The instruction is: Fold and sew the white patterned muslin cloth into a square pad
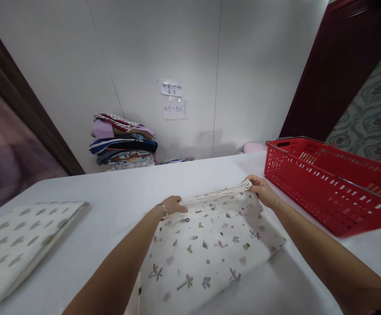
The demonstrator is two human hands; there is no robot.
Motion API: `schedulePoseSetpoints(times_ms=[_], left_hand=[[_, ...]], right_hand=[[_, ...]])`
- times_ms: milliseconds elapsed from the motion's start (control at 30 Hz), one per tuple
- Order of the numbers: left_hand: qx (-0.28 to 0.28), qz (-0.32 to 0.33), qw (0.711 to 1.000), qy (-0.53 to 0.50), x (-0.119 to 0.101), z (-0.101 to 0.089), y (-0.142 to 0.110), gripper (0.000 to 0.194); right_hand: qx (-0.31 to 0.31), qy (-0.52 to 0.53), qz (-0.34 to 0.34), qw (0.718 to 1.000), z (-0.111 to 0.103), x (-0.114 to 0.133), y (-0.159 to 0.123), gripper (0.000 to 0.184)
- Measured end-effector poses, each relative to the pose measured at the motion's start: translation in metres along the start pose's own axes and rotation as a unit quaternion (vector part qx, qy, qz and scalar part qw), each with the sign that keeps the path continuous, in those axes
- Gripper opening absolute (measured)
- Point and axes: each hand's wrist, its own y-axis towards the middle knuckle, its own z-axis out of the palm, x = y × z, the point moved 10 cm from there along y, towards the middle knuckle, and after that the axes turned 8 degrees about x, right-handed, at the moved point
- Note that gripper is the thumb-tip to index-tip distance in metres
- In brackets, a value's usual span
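A white cloth [210,249] printed with small palm trees, leaves and dots lies folded in several layers on the white table in front of me. At its far left corner, my left hand [172,206] grips the layered edge between thumb and fingers; a bracelet circles that wrist. My right hand [261,190] pinches the far right corner, where the stacked layers show, with the thumb towards me. Between the two hands the far edge runs fairly straight and looks slightly lifted. The fingertips of my left hand are partly hidden by the fabric.
A folded white cloth with grey cloud-like shapes [19,236] lies on the table [111,227] at the left. On the right stands a red plastic basket [315,192] with metal handles. Behind the table are a pile of folded fabrics [124,142] and a wall with paper notes [173,109].
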Motion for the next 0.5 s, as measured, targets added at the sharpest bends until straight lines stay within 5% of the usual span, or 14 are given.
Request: schedulePoseSetpoints(times_ms=[300,500], left_hand=[[-0.015,0.053,0.993,-0.104,-0.005,-0.017,-0.037,0.039],[-0.069,0.042,0.994,-0.067,-0.008,-0.02,-0.036,0.038]], right_hand=[[-0.058,-0.017,-0.004,0.998,-0.013,0.0,0.002,0.04],[-0.078,-0.024,-0.004,0.997,-0.02,-0.018,0.023,0.043]])
